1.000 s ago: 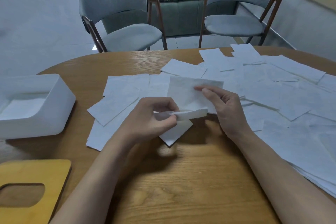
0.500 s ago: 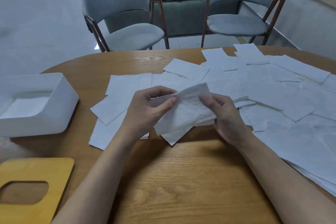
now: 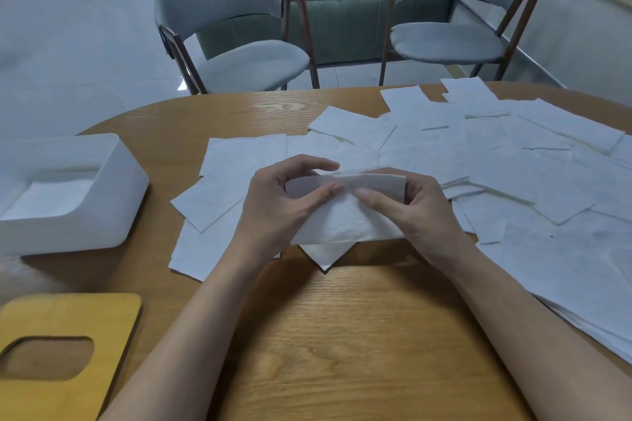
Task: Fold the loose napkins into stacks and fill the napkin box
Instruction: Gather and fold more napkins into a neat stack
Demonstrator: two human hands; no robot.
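Note:
Both of my hands hold one white napkin [image 3: 342,219] just above the table, its top edge folded over toward me. My left hand [image 3: 284,202] pinches the fold's left end between thumb and fingers. The right end is pinched by my right hand [image 3: 413,208]. Several loose white napkins [image 3: 496,164] lie spread over the middle and right of the wooden table [image 3: 342,335]. The white napkin box [image 3: 78,215] stands open at the left, with white napkins lying inside it.
The box's yellow wooden lid [image 3: 113,328] with an oval slot lies at the near left corner. Two grey chairs [image 3: 239,44] stand behind the table's far edge. More napkins hang over the near right edge.
The napkin was lifted off the pile and its top edge turned over into a fold. Both hands moved closer together along that fold.

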